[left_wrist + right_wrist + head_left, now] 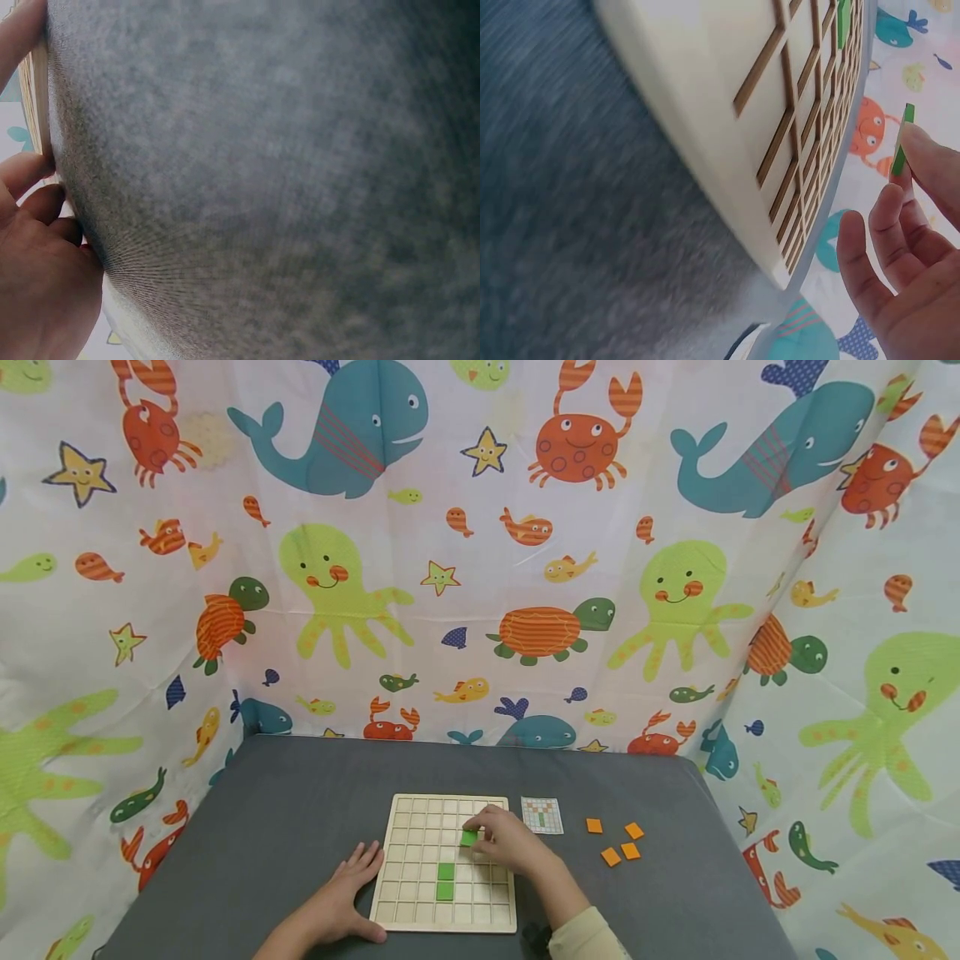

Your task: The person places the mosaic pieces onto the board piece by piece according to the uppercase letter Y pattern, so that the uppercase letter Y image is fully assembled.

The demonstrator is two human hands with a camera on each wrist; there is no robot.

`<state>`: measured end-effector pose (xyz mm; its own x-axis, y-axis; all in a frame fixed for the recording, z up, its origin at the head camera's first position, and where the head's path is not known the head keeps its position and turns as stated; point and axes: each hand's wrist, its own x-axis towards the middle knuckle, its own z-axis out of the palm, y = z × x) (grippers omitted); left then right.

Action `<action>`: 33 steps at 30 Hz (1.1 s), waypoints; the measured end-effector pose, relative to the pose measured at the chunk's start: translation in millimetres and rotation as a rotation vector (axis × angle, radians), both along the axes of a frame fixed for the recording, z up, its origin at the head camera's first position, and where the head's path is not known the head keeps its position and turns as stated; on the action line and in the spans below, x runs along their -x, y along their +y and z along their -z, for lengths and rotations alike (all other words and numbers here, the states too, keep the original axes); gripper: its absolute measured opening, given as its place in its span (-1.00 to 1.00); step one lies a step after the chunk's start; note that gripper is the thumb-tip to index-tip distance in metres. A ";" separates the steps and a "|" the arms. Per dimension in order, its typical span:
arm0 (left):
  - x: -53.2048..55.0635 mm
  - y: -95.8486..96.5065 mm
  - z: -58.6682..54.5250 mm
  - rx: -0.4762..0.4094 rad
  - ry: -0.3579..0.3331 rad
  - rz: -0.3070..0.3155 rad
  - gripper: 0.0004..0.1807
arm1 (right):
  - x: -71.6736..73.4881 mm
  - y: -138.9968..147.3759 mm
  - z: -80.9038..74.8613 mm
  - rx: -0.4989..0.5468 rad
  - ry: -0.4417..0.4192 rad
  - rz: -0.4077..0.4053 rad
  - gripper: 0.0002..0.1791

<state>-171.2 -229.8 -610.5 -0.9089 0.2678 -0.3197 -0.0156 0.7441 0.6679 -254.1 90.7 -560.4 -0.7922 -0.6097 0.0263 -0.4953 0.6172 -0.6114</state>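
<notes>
A wooden grid board (405, 893) lies on the grey table, and two green square tiles (446, 881) sit one above the other in its cells. Above the board's upper right part, my right hand (510, 842) pinches a third green tile (468, 838) between thumb and finger. The right wrist view shows this pinched tile (904, 139) held on edge, clear of the board, with the other fingers loosely bent. My left hand (339, 897) rests at the board's left edge, fingers spread and thumb at its lower left corner.
A small printed pattern card (542, 816) lies right of the board. Farther right are several loose orange square tiles (611, 857). A dark object (536, 937) is partly hidden by the right forearm. A curtain with sea animals (480, 568) surrounds the table (315, 793).
</notes>
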 end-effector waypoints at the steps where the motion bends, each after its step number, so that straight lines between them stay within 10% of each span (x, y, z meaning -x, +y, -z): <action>1: -0.3 0.0 -0.6 -0.002 0.000 0.001 0.47 | 0.1 -2.0 0.3 0.001 0.006 -0.003 -0.67; 33: 0.7 0.9 0.8 0.001 -0.006 0.009 0.48 | -5.8 -43.1 11.0 -0.201 0.064 0.033 -0.72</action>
